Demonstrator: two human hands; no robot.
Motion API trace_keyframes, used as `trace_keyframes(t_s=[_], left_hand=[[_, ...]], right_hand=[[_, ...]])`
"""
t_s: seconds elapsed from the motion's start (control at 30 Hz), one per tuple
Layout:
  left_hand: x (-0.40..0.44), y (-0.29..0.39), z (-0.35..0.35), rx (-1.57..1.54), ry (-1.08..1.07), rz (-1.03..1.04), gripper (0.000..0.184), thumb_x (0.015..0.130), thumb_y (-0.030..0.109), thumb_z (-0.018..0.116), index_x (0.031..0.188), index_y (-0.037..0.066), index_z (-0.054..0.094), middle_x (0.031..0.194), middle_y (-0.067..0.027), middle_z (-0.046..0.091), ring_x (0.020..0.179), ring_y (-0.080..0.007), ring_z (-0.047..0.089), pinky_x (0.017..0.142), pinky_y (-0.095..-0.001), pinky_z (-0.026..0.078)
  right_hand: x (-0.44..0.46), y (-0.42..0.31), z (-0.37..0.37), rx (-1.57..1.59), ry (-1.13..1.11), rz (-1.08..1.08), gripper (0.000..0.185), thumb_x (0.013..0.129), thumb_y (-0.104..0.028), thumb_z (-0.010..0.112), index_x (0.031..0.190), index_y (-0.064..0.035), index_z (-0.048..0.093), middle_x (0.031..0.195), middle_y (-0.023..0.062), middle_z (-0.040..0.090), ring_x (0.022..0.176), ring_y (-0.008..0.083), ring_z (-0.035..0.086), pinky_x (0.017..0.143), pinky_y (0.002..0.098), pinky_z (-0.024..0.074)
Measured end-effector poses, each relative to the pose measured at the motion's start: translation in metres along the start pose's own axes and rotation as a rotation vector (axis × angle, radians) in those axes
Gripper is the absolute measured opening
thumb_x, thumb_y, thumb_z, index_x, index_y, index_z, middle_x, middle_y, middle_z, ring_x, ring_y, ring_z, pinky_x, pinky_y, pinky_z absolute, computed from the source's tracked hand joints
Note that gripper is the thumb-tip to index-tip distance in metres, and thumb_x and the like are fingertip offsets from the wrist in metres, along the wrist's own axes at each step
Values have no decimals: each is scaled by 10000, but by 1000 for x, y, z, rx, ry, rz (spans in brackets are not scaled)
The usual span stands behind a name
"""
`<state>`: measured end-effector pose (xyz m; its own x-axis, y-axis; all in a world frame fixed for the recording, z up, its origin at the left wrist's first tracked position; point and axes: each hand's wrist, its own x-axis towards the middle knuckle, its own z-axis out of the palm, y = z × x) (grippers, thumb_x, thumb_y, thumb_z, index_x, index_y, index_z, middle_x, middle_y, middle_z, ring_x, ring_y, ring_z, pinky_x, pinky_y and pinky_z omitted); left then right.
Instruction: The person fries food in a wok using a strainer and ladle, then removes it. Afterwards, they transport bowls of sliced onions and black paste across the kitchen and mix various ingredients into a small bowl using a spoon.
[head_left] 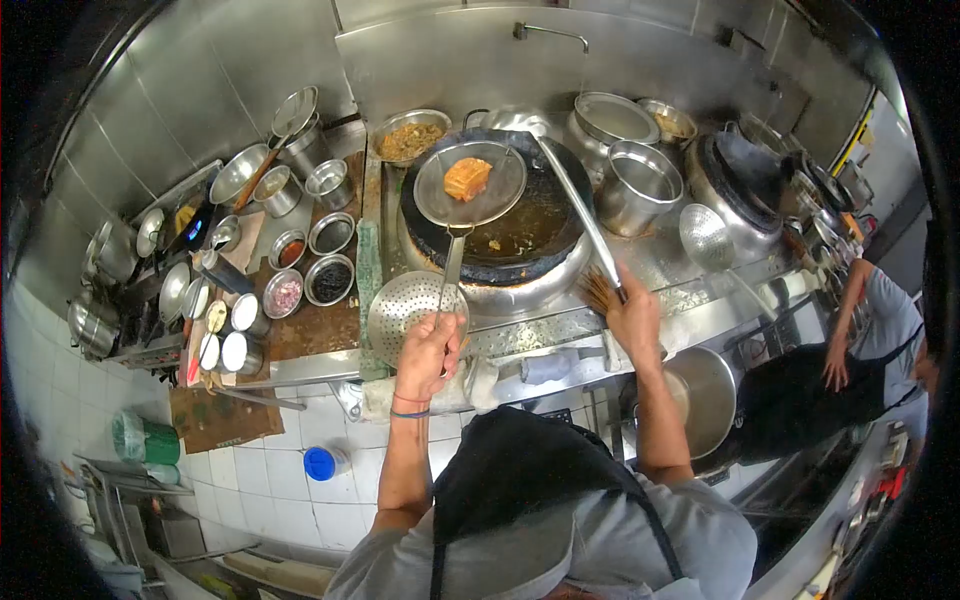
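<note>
My left hand (432,345) is closed round the handle of a mesh strainer (490,208). In the strainer, above the wok, lies an orange-brown piece of food (466,179). A perforated skimmer (390,312) is beneath my left hand at the counter edge. My right hand (634,312) grips a long metal utensil (580,205) that slants up across the right side of the wok; I cannot make out its far end. Dark liquid with a few small bits fills the wok (545,235). A bristle brush (597,292) is beside my right hand.
Seasoning bowls (330,280) and white-lidded containers (240,352) stand on the left. A steel pot (642,185) and another skimmer (706,235) are right of the wok. A large pot (722,385) sits low at right, near another person (885,330). A blue-lidded tub (320,463) stands on the floor.
</note>
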<state>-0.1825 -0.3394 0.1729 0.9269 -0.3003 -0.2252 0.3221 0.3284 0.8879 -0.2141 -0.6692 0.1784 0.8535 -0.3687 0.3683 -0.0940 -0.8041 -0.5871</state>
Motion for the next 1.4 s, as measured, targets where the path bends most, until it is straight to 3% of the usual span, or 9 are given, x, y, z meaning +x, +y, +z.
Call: trace_keyframes(t_s=[0.17, 0.3, 0.4, 0.5, 0.9, 1.0, 1.27, 1.37, 1.4], left_hand=[[-8, -6, 2, 9, 6, -11, 308, 996, 329, 581, 1041, 25, 583, 633, 17, 488, 412, -51, 398, 314, -214, 289], [-3, -27, 1, -30, 19, -25, 266, 1007, 291, 561, 1030, 27, 580, 636, 18, 492, 414, -55, 397, 325, -221, 301], [-5, -23, 5, -18, 17, -23, 220, 1023, 233, 520, 1022, 19, 574, 642, 20, 496, 417, -55, 395, 331, -224, 306], [-8, -17, 10, -19, 37, -33, 216, 1025, 227, 516, 1023, 18, 572, 641, 19, 493, 417, -55, 394, 331, -225, 309], [-17, -24, 13, -86, -15, -12, 201, 1030, 235, 513, 1043, 42, 565, 651, 19, 488, 420, -56, 382, 335, -223, 294], [-18, -24, 16, -84, 17, -37, 211, 1026, 238, 523, 1042, 33, 571, 639, 17, 490, 417, -55, 382, 341, -222, 297], [-27, -19, 27, -23, 75, -30, 182, 952, 203, 610, 797, 111, 582, 566, 39, 462, 412, -51, 374, 359, -228, 243], [-28, -19, 28, 37, 52, -16, 163, 976, 168, 556, 863, 57, 592, 562, 17, 461, 380, -77, 385, 326, -246, 303], [-25, -22, 25, 46, 39, -42, 162, 997, 194, 538, 933, 52, 584, 587, 11, 475, 376, -83, 388, 325, -240, 313]], right_hand=[[-10, -5, -7, 118, -138, 152, 469, 806, -36, 653, 1273, -61, 615, 1026, 269, 671, 922, 422, 663, 794, 434, 525], [-38, 2, 8, 370, -75, 85, 490, 798, 46, 663, 1282, 24, 586, 1101, 244, 680, 919, 254, 680, 806, 349, 516], [-45, -5, 20, 373, -13, -102, 513, 799, 68, 650, 1304, 14, 572, 1139, 248, 666, 937, 319, 685, 830, 379, 521], [-32, -14, 19, 252, -101, -51, 496, 842, 34, 655, 1328, -13, 568, 841, 81, 672, 694, 146, 581, 654, 310, 485], [-14, -18, 36, 64, -137, -130, 533, 810, 36, 681, 1329, -17, 572, 865, 148, 693, 664, 205, 587, 660, 346, 497], [-13, -36, 20, 149, -199, 21, 467, 794, 43, 668, 1255, 39, 595, 1084, 293, 657, 984, 401, 673, 837, 434, 516], [-21, -10, 37, -37, 34, -185, 485, 782, -72, 703, 1262, -59, 633, 996, 238, 692, 918, 400, 685, 809, 455, 544], [-27, -31, 16, 203, -207, 185, 475, 808, -87, 704, 1276, -80, 627, 1151, 222, 664, 1049, 361, 657, 912, 418, 509], [-31, -23, 19, 225, -99, 78, 455, 820, -101, 684, 1270, -73, 622, 1099, 236, 670, 1000, 395, 658, 878, 448, 518]])
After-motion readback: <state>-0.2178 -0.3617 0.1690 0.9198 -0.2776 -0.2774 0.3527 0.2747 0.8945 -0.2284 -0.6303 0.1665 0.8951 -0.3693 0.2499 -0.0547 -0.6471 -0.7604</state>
